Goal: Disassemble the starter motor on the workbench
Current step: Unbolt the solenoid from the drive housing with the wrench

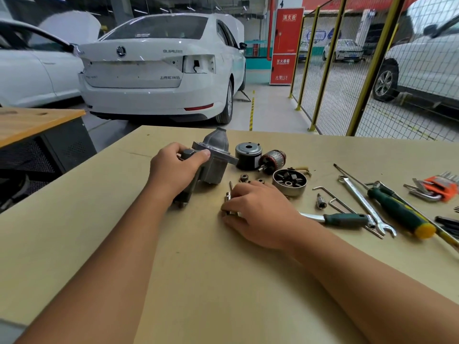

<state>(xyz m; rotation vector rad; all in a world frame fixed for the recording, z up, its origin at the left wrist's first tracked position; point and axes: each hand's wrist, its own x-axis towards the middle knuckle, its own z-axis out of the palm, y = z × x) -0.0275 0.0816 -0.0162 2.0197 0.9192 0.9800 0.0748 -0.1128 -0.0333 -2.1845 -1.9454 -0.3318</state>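
Observation:
The grey cast starter housing [215,155] lies on the tan workbench [198,269], and my left hand [175,167] grips its solenoid end. My right hand [258,212] rests on the bench just right of it, fingers curled round a small silver metal tool [229,204]. Removed parts lie behind: a black field case [248,155], the copper-wound armature [272,160], a round brush and gear holder [289,182] and small pinion gears [244,178].
Tools lie at the right: a green-handled screwdriver [400,212], a combination spanner [365,204], a green-handled ratchet [345,219], a socket bit [320,202], hex keys [330,194] and an orange hex-key set [439,184]. White cars and a yellow mesh fence stand beyond the bench.

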